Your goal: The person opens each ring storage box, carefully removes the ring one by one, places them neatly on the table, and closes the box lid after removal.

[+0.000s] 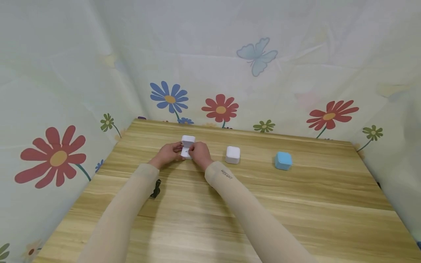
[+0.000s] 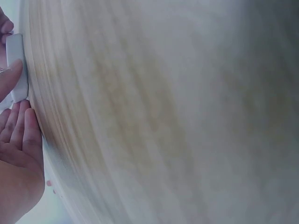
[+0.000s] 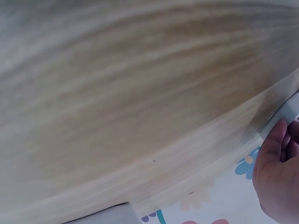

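A small white jewelry box (image 1: pixel 188 140) stands with its lid raised at the back left of the table. My left hand (image 1: pixel 168 153) holds the box from its left side; in the left wrist view the thumb (image 2: pixel 13 77) lies against its wall and the straighter fingers (image 2: pixel 18 126) touch its end. My right hand (image 1: pixel 200 152) reaches in from the right, finger and thumb pinched together at a small, dark silvery piece of jewelry (image 1: pixel 186 151) inside. Its exact shape is too small to tell. In the right wrist view the curled right fingers (image 3: pixel 275 140) meet the box's edge.
To the right on the wooden table (image 1: pixel 204 212) stand a closed white box (image 1: pixel 232 155) and a closed light-blue box (image 1: pixel 283 160). A small black object (image 1: pixel 156 189) lies beside the left forearm. A flower-printed cloth (image 1: pixel 210 65) hangs behind the table.
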Demonstrator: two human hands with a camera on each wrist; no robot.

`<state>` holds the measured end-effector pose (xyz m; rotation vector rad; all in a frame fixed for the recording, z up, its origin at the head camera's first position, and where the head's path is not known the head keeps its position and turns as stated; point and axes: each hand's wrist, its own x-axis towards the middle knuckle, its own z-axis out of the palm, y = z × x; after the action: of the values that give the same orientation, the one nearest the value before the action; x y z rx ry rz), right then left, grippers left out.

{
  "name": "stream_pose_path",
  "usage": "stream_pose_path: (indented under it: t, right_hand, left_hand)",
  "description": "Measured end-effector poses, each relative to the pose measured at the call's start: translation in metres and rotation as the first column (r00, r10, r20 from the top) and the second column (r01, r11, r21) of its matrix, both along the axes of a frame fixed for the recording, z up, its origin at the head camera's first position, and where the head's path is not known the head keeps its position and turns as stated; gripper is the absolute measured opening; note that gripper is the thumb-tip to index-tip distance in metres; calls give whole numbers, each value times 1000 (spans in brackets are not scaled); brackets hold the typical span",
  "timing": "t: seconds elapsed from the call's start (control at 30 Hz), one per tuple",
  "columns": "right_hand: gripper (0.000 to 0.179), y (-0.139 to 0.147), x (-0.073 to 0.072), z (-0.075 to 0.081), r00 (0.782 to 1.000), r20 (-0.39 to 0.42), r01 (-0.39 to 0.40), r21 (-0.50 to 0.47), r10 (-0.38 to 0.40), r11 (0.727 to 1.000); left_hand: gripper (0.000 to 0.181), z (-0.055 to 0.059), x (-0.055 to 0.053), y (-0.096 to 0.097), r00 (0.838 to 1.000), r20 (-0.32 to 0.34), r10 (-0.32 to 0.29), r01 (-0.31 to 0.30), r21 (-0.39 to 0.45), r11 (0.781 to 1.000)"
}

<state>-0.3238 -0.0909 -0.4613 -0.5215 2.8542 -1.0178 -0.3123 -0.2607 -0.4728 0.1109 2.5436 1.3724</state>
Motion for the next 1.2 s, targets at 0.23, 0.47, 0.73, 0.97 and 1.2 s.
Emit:
stream_pose_path:
  t: [0.23,0.47,0.73,0.97,1.2]
  right_hand:
    - [16,-1,2,1,1000,-1,-13,8,13,1000]
    - [14,-1,2,3,1000,-19,-6,23,7,1000]
    - [16,0,2,4,999,-30,-18,49,20,999]
    - [16,2,0,0,998,-53,-20,29,21,999]
    - [16,4,-1,-2,998,-48,-27,9,28,1000]
  left_hand:
    - [79,0,0,0,1000,-18,-1,1,-1,1000]
    - [79,0,-1,1,1000,-14,13,-13,0,1000]
    - [81,3,5,-1,1000,-22,-7,7,0,1000]
    - [79,-1,0,1,1000,-1,18,-18,4,1000]
    - [80,0,1,1,1000,-3,19,-19,-5,1000]
